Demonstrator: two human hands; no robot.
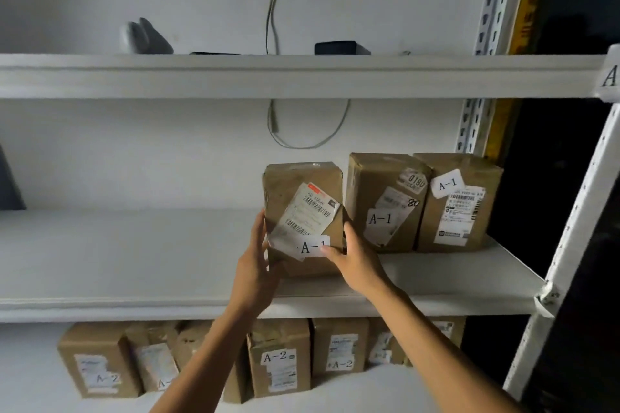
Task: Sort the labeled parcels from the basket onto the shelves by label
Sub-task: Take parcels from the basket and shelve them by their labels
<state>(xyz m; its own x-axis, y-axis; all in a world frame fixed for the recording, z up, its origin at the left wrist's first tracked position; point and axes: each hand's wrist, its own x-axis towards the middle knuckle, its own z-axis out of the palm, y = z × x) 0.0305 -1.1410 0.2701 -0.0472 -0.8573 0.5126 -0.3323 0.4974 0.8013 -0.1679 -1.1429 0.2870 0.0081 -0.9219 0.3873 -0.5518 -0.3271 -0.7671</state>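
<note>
1. Head view: the left hand (256,256) and the right hand (349,256) held one A-1 parcel (303,211) between them, upright on the middle shelf (134,261). The left hand's fingers lay along the left edge; the right hand's thumb pressed on the "A-1" label and its fingers wrapped the right side.
2. Just beyond the right hand stood two more A-1 boxes (385,201), touching each other, with a narrow gap between them and the held parcel.
3. Below both wrists, the lower shelf carried a row of A-2 parcels (280,357), so the middle shelf looked like the correct level for this label.
4. To finish the step well, I would judge it best to slide the parcel toward the right hand's side until it meets its neighbour, keeping it upright and the label facing out.
5. The right hand's fingers sat in that gap, so they should draw clear before the boxes close together.
6. The basket was not in view.
</note>
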